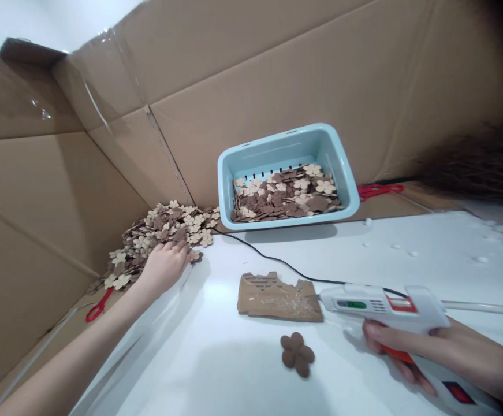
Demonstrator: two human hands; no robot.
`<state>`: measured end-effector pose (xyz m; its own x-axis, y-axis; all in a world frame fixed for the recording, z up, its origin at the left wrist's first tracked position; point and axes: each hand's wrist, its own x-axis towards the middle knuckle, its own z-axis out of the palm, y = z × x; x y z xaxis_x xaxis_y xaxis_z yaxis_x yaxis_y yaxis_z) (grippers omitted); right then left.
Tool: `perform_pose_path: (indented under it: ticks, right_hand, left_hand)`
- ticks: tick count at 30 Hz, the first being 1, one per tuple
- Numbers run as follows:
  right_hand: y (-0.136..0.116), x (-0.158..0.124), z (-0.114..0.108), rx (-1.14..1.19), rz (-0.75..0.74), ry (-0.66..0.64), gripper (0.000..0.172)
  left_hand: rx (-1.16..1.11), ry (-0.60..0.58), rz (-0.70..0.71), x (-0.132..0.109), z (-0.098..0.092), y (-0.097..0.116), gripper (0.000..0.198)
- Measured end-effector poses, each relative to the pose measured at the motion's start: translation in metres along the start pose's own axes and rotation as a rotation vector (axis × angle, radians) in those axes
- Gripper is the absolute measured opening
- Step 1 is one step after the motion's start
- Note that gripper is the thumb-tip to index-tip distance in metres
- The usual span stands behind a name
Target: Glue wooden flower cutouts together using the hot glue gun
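My left hand (168, 263) reaches into a pile of brown and cream flower shapes (147, 231) at the left; its fingertips touch the pile, and whether they grip a piece is hidden. At the right, my right hand (407, 344) is wrapped round the handle of a white and orange glue gun (372, 306). The gun's nozzle points left, at the right edge of a torn cardboard piece (277, 300) marked with glue strands. One brown flower (297, 354) lies by itself on the white table (234, 370), below the cardboard.
A light blue basket (288, 221) of flower shapes stands against the cardboard wall (277, 75). Red scissors handles (99, 306) lie at the left, other red handles (381, 189) behind the basket's right. A black cable (272, 260) crosses the table; small white bits (413, 253) lie far right.
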<state>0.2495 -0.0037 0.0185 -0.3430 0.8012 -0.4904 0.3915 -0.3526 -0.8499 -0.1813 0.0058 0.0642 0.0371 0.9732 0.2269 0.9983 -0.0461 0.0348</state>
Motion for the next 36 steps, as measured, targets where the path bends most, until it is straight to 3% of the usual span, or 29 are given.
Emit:
perform_pose_path:
  ticks: [3,5,7,9,11,13,16,20,25,30,34,36]
  right_hand:
    - [-0.002,0.000,0.001,-0.002,0.006,-0.007,0.047]
    - [-0.002,0.001,0.000,-0.003,0.008,-0.012,0.047]
    - [-0.001,0.002,-0.001,0.005,0.005,-0.015,0.048]
    - [0.001,0.002,-0.001,0.019,0.005,-0.016,0.048]
    - [0.001,0.002,-0.001,0.026,0.012,-0.012,0.047]
    - [-0.001,0.000,-0.001,0.033,0.008,-0.015,0.047]
    - [-0.006,-0.002,0.001,0.043,-0.004,-0.020,0.046]
    - [-0.006,-0.003,0.000,0.030,0.011,-0.013,0.047]
    - [0.001,0.002,-0.002,0.034,0.011,-0.017,0.048]
    - [-0.004,-0.002,0.000,0.075,0.040,-0.005,0.046]
    - [-0.011,-0.006,0.001,0.052,0.036,0.006,0.047]
    - [-0.012,-0.007,0.001,-0.002,0.033,0.011,0.047]
  left_hand:
    - [-0.149,0.104,0.046,0.005,0.014,0.008,0.047]
    - [-0.467,0.113,0.036,0.008,0.024,0.012,0.050]
    - [-0.795,0.044,-0.010,0.008,0.030,0.015,0.051]
    - [-0.927,-0.070,-0.046,0.005,0.029,0.015,0.050]
    - [-0.750,-0.175,-0.038,0.001,0.022,0.012,0.045]
    - [-0.359,-0.228,-0.013,-0.005,0.011,0.008,0.039]
    - [0.196,-0.190,0.041,-0.011,0.003,0.005,0.040]
    - [0.431,-0.002,0.150,-0.011,0.013,0.006,0.043]
    - [0.409,0.341,0.168,-0.002,0.021,0.006,0.054]
    - [0.373,0.802,0.261,-0.003,-0.019,0.005,0.077]
    - [0.581,1.036,0.314,-0.013,-0.060,-0.001,0.081]
    - [0.657,1.087,0.298,-0.017,-0.070,-0.004,0.079]
